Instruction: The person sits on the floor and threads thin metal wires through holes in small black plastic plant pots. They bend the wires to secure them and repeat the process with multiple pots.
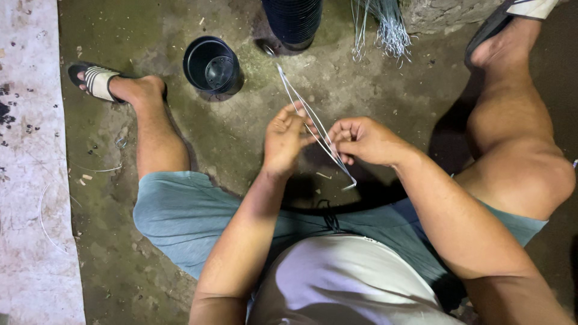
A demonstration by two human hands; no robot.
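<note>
I sit low over a concrete floor with my legs spread. Both hands hold a thin bundle of white wire strands that runs diagonally from upper left to lower right. My left hand pinches the strands near their middle with its fingertips. My right hand grips them just to the right, fingers curled around them. The lower end of the wires hangs bent above my lap.
A black plastic pot stands on the floor ahead, left of centre. A stack of black pots is at the top, with a bundle of loose wires beside it. A pale slab runs along the left.
</note>
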